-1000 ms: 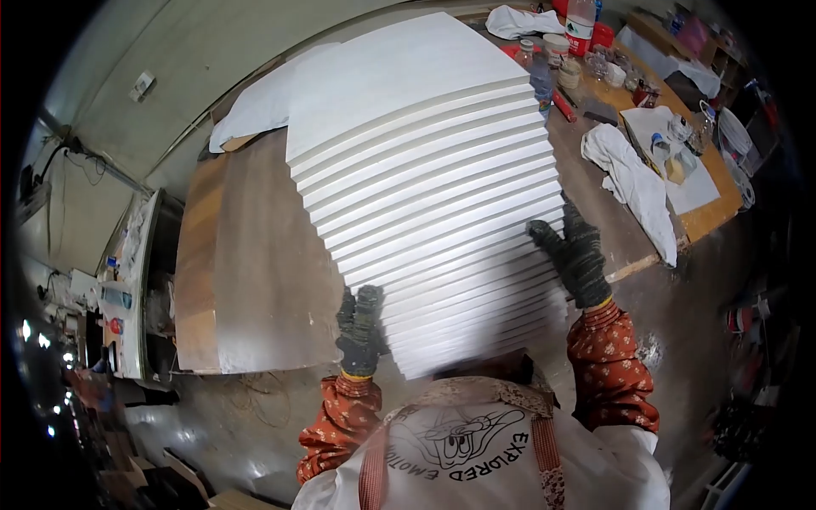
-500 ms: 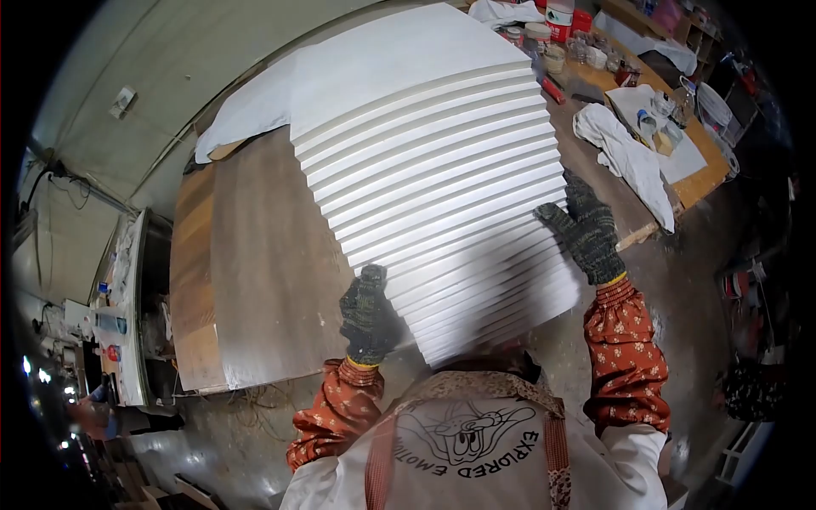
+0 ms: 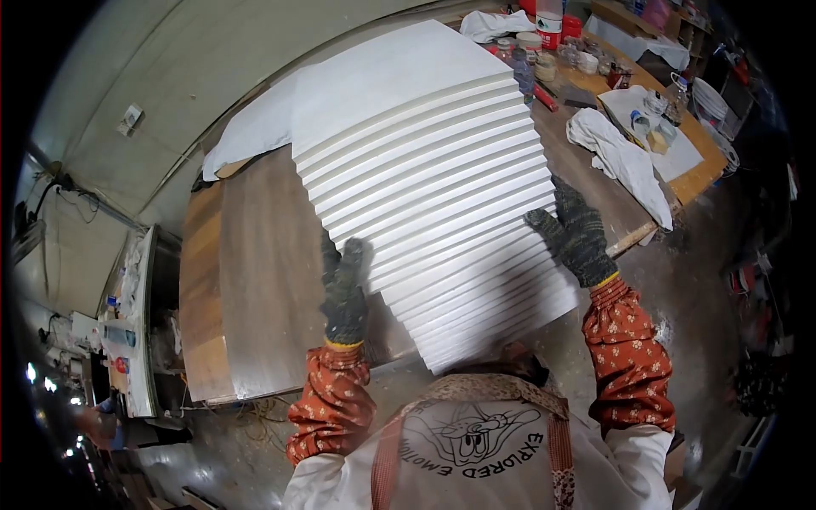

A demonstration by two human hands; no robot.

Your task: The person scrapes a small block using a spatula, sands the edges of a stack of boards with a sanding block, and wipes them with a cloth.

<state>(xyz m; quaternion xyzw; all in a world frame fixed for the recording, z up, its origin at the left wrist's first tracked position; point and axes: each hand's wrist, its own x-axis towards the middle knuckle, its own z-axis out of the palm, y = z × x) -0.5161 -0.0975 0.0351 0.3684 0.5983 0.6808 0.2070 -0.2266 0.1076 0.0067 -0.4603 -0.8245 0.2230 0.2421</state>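
A fanned stack of white boards [image 3: 425, 187] slopes down from the back of the brown table [image 3: 263, 280] to my body, its edges stepped like stairs. My left hand [image 3: 344, 289], in a dark grey knit glove, lies at the stack's left edge, thumb apart from the fingers. At the right edge my right hand [image 3: 578, 234], gloved alike, has its thumb over the boards and its fingers along their side. It rests against several board edges. Neither hand is wrapped round a board; the undersides of both are hidden.
White cloths [image 3: 616, 157] lie on the table's right part, near a red-labelled bottle [image 3: 549, 24], jars and a red tool [image 3: 545, 98]. A wooden board with a white sheet [image 3: 680, 161] is at the right. A side bench [image 3: 140, 331] stands at the far left.
My left hand has moved up along the stack's left edge, and its fingers have spread. My right hand stays at the right edge. The boards' near end has shifted slightly to the right.
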